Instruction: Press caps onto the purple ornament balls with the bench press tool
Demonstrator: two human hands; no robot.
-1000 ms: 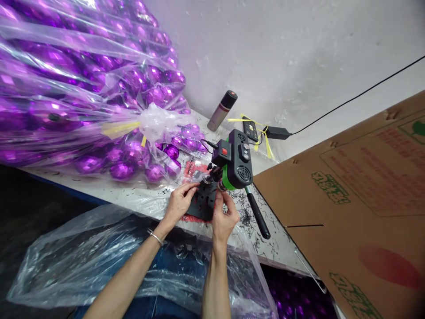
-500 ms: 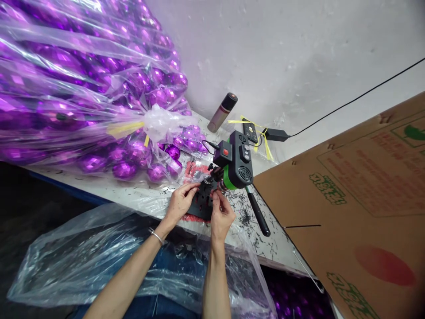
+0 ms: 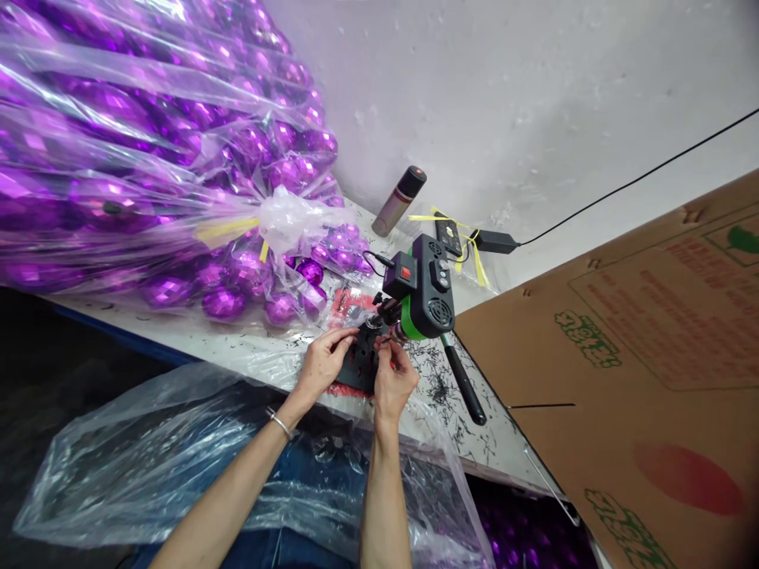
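Observation:
A small black and green bench drill (image 3: 430,286) stands on the worktable, its slotted black base plate (image 3: 357,365) in front. At the plate's left edge my left hand (image 3: 323,359) is closed in a pinch, thumb against forefinger. Across the plate, just under the drill's head, my right hand (image 3: 394,379) pinches with its fingertips. Whatever lies between the fingers of either hand is too small to make out. A black lever handle (image 3: 464,383) sticks out to the right of the drill.
Clear bags of shiny purple faceted balls (image 3: 148,174) fill the left. Behind the drill are a spray can (image 3: 399,201) and a power strip (image 3: 447,232) with yellow ties. A cardboard box (image 3: 652,348) stands right. Black shavings (image 3: 442,387) litter the table. Clear plastic (image 3: 148,450) covers the lap.
My right hand has shifted slightly left, its fingers curled in a little more. My left hand stays almost where it was. The whole view has moved a touch.

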